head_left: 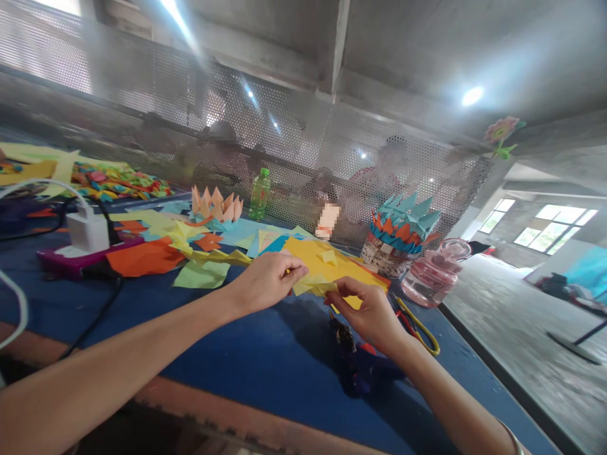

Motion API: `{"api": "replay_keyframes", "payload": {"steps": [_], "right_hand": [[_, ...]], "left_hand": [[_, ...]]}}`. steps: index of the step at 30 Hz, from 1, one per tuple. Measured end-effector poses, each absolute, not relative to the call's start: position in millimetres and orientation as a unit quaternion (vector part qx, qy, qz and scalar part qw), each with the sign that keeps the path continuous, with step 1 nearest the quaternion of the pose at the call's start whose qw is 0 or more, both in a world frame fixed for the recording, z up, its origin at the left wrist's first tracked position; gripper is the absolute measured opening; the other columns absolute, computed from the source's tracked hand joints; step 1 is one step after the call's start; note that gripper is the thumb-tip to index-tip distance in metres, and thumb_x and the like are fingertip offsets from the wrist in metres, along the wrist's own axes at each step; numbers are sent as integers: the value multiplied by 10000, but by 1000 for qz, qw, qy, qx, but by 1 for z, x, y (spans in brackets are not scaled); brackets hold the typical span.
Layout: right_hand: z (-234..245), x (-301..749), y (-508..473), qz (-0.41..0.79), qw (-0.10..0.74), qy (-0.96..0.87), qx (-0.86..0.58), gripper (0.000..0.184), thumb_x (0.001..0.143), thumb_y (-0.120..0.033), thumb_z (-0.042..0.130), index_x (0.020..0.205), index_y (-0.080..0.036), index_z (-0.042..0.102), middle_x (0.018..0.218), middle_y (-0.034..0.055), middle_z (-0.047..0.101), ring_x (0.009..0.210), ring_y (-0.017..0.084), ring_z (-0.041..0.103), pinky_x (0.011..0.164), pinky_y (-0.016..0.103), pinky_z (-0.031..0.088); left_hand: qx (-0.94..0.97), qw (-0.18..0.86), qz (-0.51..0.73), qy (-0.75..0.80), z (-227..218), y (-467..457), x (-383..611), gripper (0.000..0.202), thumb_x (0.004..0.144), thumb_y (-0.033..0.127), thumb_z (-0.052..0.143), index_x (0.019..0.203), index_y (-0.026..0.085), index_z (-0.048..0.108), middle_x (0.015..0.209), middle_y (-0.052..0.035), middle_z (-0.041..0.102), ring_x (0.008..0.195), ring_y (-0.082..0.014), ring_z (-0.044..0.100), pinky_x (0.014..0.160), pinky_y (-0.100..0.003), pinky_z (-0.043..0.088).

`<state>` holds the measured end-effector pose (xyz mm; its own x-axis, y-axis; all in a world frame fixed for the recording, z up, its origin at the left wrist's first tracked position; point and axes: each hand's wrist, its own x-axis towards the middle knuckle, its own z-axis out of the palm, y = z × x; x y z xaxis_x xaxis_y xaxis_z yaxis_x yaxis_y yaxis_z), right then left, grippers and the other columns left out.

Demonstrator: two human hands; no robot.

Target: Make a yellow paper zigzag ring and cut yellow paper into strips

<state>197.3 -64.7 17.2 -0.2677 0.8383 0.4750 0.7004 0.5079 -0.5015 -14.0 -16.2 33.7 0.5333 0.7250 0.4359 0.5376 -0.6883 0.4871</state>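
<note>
Between my two hands a small piece of pale yellow paper point(313, 285) is held just above the blue table. My left hand point(272, 278) pinches its left end, and my right hand point(363, 309) pinches its right end with thumb and forefinger. Behind it lies a stack of yellow paper point(353, 262) with a small folded scrap on top. Beneath my right hand is a dark glue gun point(351, 354), partly hidden by the hand and its shadow. Scissors with yellow and red handles point(422, 328) lie just right of that hand.
A purple power strip point(90, 256) with a white charger and cables is at left, near orange and green paper sheets point(202, 275). Folded-paper crowns point(218, 205), a green bottle point(260, 196), a decorated container point(391, 253) and a pink jar point(431, 278) stand further back.
</note>
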Motion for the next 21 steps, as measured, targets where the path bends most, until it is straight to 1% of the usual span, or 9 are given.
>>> {"api": "replay_keyframes", "payload": {"steps": [4,12,21], "right_hand": [[17,197,-64,83,355,-795,-485,134,862,-237,541,806,-195,655,758,10,686,722,151,621,707,259,462],[15,198,-65,69,352,-806,-471,114,858,-206,546,829,-204,656,767,8,697,730,148,645,692,245,465],[15,196,-65,54,337,-811,-476,124,849,-197,560,782,-193,665,721,10,696,694,150,641,667,245,451]], "left_hand": [[863,141,318,367,33,-16,-14,360,907,293,417,608,158,564,553,-6,592,564,-115,546,533,-214,326],[865,143,307,369,34,-17,-13,341,907,293,419,658,150,603,568,-12,596,572,-115,537,534,-219,311],[869,136,287,380,35,-18,-12,363,901,302,425,577,158,501,535,3,567,531,-98,496,527,-225,274]]}}
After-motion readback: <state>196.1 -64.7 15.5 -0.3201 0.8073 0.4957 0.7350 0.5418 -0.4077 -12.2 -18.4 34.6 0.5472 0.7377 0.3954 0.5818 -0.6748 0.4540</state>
